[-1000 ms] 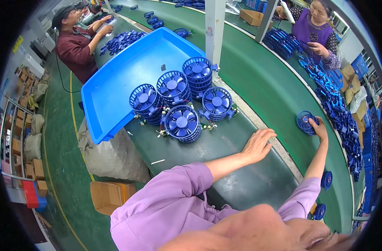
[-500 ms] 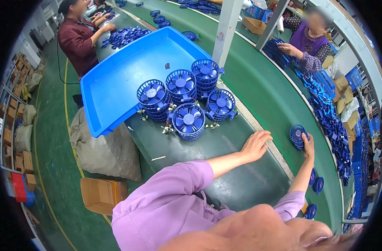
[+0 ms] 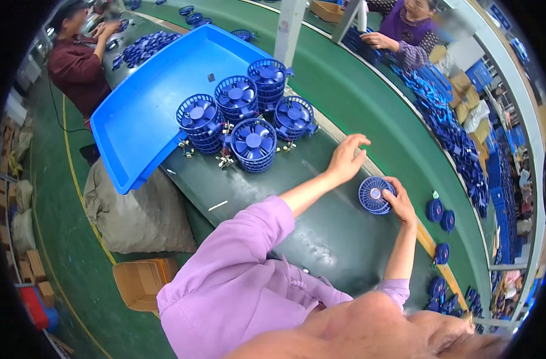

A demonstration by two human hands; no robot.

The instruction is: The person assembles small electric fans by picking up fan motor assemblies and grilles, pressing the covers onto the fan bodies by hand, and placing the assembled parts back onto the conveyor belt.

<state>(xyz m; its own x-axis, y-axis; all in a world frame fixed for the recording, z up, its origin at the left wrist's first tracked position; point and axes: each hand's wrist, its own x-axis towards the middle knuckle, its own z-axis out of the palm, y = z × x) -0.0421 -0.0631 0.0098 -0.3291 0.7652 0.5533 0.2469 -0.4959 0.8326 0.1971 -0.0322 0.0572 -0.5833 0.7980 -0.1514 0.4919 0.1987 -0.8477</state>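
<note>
My right hand (image 3: pixel 401 202) grips a blue caged fan (image 3: pixel 375 195) by its side, over the right edge of the dark green worktable (image 3: pixel 273 185). The fan's round grille with a pale centre faces up. Just beyond it, my left hand (image 3: pixel 348 160) is open with fingers apart, holding nothing, above the table's right edge. Farther off on the table stand several stacks of blue fans (image 3: pixel 253 143), their blades showing on top and small wired parts hanging at their sides.
A large blue tray (image 3: pixel 135 107) lies behind the stacks. Right of the table runs a green conveyor belt (image 3: pixel 356 107) carrying several fans (image 3: pixel 441 253). A metal post (image 3: pixel 289 36) rises beside the belt. Sack (image 3: pixel 129 209) and cardboard box (image 3: pixel 142 284) stand left. Two co-workers sit farther away.
My right hand has brought the fan leftward from over the belt to the table's edge. My left hand has lifted its fingers slightly and moved toward the far left. The whole view has shifted.
</note>
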